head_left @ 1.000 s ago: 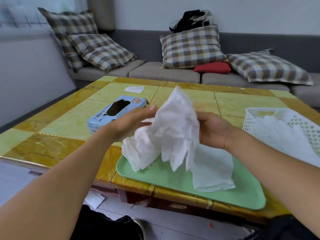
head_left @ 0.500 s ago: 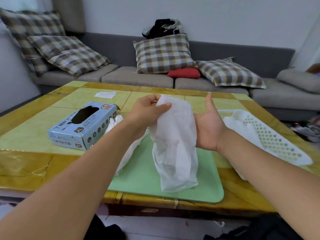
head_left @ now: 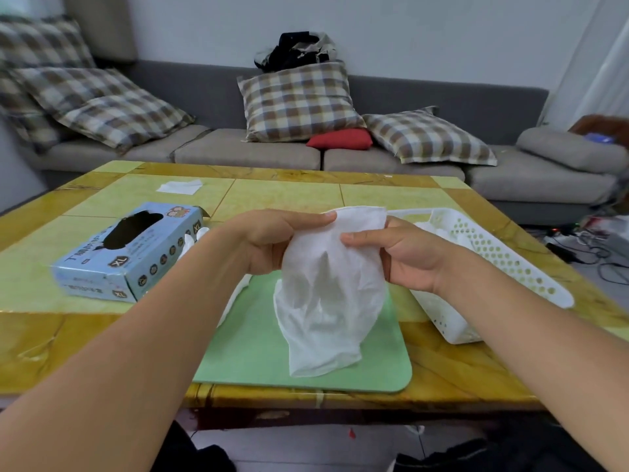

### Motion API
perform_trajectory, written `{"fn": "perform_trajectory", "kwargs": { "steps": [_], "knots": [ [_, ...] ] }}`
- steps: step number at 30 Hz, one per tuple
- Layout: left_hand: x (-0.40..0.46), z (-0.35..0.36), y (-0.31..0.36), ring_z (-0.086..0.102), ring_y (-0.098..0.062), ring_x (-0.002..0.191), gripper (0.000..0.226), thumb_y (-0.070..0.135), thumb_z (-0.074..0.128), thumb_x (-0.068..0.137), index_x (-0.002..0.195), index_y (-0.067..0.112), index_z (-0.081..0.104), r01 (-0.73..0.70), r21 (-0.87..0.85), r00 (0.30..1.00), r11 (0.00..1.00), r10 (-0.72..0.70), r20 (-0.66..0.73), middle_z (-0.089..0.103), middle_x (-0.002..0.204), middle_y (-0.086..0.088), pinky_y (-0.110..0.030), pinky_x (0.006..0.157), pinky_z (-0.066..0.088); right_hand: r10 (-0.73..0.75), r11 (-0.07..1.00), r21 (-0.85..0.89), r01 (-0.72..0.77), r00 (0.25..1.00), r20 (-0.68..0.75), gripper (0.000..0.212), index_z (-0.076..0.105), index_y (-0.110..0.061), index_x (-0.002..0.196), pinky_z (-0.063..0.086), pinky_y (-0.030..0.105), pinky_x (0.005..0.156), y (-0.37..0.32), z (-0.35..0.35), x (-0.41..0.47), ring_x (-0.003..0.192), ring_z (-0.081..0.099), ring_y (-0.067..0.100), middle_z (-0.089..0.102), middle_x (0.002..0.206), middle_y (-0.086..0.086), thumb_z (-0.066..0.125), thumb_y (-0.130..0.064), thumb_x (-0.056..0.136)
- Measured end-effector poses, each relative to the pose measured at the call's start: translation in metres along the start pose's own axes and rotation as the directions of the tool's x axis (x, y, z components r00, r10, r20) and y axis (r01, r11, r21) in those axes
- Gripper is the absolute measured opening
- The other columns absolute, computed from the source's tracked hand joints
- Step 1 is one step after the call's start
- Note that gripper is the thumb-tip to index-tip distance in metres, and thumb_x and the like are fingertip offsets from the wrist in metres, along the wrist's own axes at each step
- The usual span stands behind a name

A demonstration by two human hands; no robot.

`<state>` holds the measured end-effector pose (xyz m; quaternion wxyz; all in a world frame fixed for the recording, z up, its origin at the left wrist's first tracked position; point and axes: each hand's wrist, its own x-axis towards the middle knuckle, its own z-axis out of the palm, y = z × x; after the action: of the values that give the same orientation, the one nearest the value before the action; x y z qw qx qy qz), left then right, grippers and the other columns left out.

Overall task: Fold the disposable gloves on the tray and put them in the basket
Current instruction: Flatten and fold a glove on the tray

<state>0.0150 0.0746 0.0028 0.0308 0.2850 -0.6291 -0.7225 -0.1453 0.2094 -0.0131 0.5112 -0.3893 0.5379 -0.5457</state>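
**Head view: both hands hold a white glove up over the green tray**

Head camera looks down along two bare forearms to a yellow and green tiled table (head_left: 425, 362). The left hand (head_left: 272, 241) pinches the top edge of a thin white disposable glove (head_left: 328, 294), its thumb lying along the upper rim and the other fingers curled behind the material. The right hand (head_left: 405, 255) grips the same glove at its right side, thumb pressed across the front and fingers wrapped round the back. The glove hangs crumpled from both hands above the tray (head_left: 258, 356), a flat green one lying at the near edge of the table; whether the glove's lower end touches the tray cannot be told.

More white gloves (head_left: 199, 235) lie at the tray's left side, mostly hidden behind the left forearm. Just beside them stands a light blue glove box (head_left: 132, 253) marked XL, with a dark oval opening on top. To the right of the tray sits a white perforated basket (head_left: 493, 257), tilted toward the camera, with white material inside it. A small white sheet (head_left: 179, 186) lies far back on the table. Behind the table runs a grey sofa (head_left: 248, 153) with checked cushions (head_left: 296, 102) and one red cushion (head_left: 340, 139).
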Motion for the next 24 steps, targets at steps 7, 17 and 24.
{"fn": "perform_trajectory", "kwargs": {
  "steps": [7, 17, 24],
  "knots": [
    [0.026, -0.018, -0.019, 0.073, -0.020, 0.084, 0.026, 0.024, 0.069, 0.095, 0.113, 0.005, 0.069, 0.108, 0.106, 0.958, 0.989, -0.074, -0.279, 0.077, 0.101, -0.008, -0.032, 0.071, 0.060, 0.182, 0.977, -0.088, -0.192, 0.977, -0.113, 0.023, 0.068, -0.007, 0.117, 0.057, 0.040, 0.082, 0.030, -0.009, 0.039, 0.083, 0.069, 0.023, 0.071, 0.107, 0.012, 0.062, -0.020, 0.099],
    [-0.012, -0.011, 0.015, 0.074, -0.013, 0.088, 0.008, 0.021, 0.079, 0.086, 0.086, 0.028, 0.074, -0.687, 0.545, 0.420, 0.480, 0.875, -0.241, 0.078, 0.090, 0.007, -0.023, 0.084, 0.058, -0.771, 0.512, -0.650, 0.562, 0.635, -0.058, 0.011, 0.079, -0.013, 0.102, 0.055, 0.024, 0.082, -0.031, 0.010, 0.017, 0.090, 0.071, 0.008, 0.078, 0.096, -0.006, 0.069, -0.014, 0.096],
    [0.031, -0.037, -0.079, 0.065, 0.009, 0.071, 0.010, 0.017, 0.086, 0.078, 0.086, 0.014, 0.080, -0.310, 0.832, 0.881, 0.459, 0.467, 0.070, 0.075, 0.078, 0.012, -0.006, 0.070, 0.042, -0.194, 0.324, -0.930, 0.172, 0.975, 0.112, 0.010, 0.082, -0.019, 0.097, 0.055, 0.032, 0.086, 0.056, -0.013, 0.023, 0.087, 0.069, 0.000, 0.078, 0.093, -0.010, 0.074, -0.019, 0.090]
  ]
}}
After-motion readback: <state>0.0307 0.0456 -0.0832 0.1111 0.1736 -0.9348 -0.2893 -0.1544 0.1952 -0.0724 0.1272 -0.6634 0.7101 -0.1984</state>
